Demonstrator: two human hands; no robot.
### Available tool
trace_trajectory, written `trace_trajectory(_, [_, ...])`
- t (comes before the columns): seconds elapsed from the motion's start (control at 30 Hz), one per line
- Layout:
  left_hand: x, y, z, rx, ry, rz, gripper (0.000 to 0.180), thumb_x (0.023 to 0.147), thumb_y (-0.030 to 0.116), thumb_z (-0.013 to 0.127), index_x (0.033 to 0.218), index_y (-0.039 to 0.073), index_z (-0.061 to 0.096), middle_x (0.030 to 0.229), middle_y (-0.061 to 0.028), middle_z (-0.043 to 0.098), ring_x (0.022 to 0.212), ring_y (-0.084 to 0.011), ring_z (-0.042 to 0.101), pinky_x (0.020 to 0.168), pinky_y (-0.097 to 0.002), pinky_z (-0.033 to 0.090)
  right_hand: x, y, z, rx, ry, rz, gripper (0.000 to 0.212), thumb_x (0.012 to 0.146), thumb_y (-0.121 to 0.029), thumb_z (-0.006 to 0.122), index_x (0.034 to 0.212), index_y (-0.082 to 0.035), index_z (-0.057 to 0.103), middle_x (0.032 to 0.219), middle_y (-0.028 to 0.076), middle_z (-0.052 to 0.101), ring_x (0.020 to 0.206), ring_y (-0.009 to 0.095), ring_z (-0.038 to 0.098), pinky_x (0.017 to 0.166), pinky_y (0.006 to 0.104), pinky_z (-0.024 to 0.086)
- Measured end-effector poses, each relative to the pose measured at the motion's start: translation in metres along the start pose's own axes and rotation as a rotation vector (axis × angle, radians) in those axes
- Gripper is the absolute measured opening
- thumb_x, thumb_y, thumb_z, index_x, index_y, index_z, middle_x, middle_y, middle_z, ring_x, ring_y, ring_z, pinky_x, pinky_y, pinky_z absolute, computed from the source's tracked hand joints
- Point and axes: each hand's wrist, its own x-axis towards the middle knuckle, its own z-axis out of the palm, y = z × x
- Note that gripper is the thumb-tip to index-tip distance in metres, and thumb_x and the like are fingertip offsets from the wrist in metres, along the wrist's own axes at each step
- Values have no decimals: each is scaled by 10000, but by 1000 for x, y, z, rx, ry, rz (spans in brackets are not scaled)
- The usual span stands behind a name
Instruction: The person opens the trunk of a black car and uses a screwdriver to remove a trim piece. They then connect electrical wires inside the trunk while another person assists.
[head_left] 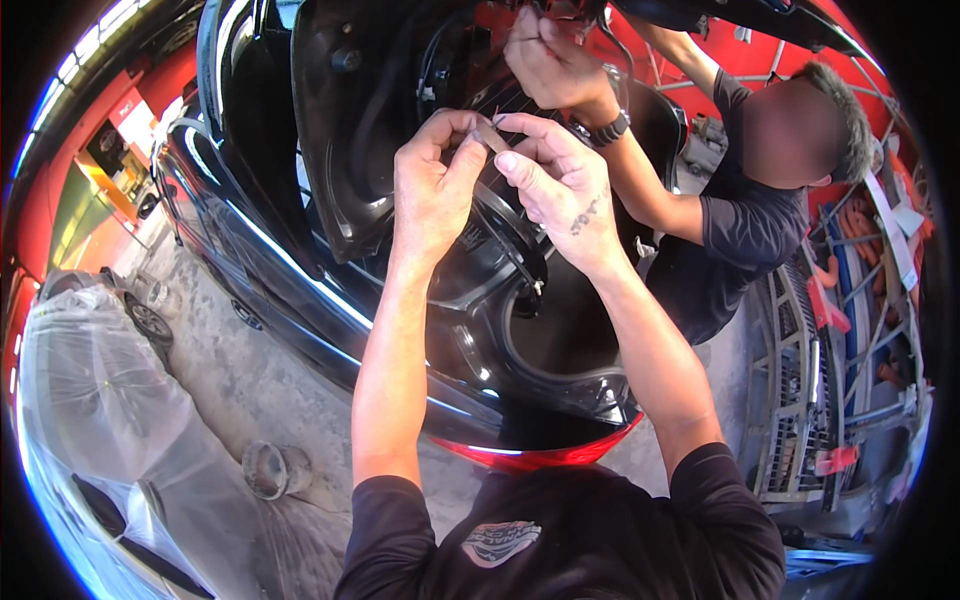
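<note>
Both my arms are raised over the open body of a black car. My left hand pinches one end of a small, flat, brownish strip between thumb and fingers. At its other end my right hand is closed on the same strip, thumb below and index finger above. What the strip is made of cannot be made out. A thin wire end shows beside the fingertips. Just beyond, a co-worker's hand is closed near thin cables, a dark watch on the wrist.
A co-worker in a dark shirt leans in from the right, forearm close to my right hand. A red tail light lies below my arms. Left are a plastic-covered car and a round container. Metal racks hold parts at right.
</note>
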Motion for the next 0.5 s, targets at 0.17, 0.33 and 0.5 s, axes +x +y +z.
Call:
trace_trajectory(0.17, [-2, 5, 1, 2, 0, 17, 135, 1013, 76, 646, 1121, 1, 677, 882, 36, 665, 712, -12, 533, 613, -184, 415, 2, 6, 4, -34, 25, -105, 377, 978, -174, 723, 1303, -1, 637, 905, 28, 725, 827, 76, 632, 778, 254, 518])
trace_trajectory(0.33, [-1, 9, -1, -32, -3, -45, 100, 996, 21, 629, 1073, -38, 657, 941, -17, 670, 880, -74, 626, 811, -234, 507, 5, 3, 5, -24, 12, -101, 352, 975, -156, 723, 1279, -2, 635, 897, 33, 720, 827, 76, 628, 776, 257, 513])
trace_trajectory(0.5, [0, 3, -2, -55, -16, -18, 90, 994, 21, 636, 1054, -42, 658, 943, -11, 653, 882, -76, 627, 806, -231, 505, 5, 3, 6, -30, 13, -104, 326, 979, -171, 718, 1244, -3, 629, 857, 25, 696, 785, 69, 606, 735, 255, 500])
